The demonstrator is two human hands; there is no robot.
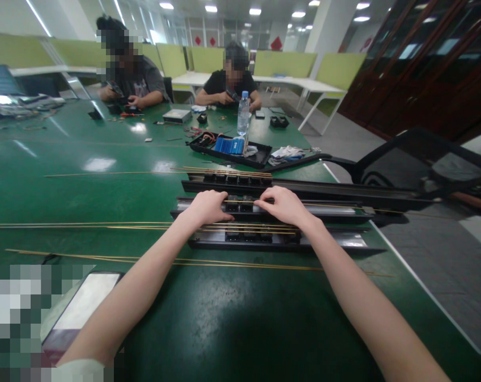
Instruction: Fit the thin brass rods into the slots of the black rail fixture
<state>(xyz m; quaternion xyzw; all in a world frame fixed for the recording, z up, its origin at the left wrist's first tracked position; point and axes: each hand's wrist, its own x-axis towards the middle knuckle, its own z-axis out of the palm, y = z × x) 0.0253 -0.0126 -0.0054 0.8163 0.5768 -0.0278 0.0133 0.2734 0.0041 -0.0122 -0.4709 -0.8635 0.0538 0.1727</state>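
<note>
Three long black channels lie side by side across the green table, with small black blocks inside. At the middle channel point(324, 209), my left hand point(208, 207) straddles the left part, thumb at the near wall and fingers by the black blocks point(239, 205). My right hand point(282, 204) is closed in a pinch at the right end of these blocks, on a thin brass-coloured rod point(324, 205) running along the channel; its fingertips partly hide the contact. Several more brass-coloured rods point(145, 225) lie across the near channel point(336, 246).
Behind stands the far channel point(328, 191). Beyond it are a black tray point(260, 154) with a blue item, a water bottle point(243, 114) and cloth gloves point(288, 154). Two people sit opposite. A mesh chair point(400, 159) is at the right, loose rods point(224, 262) in front.
</note>
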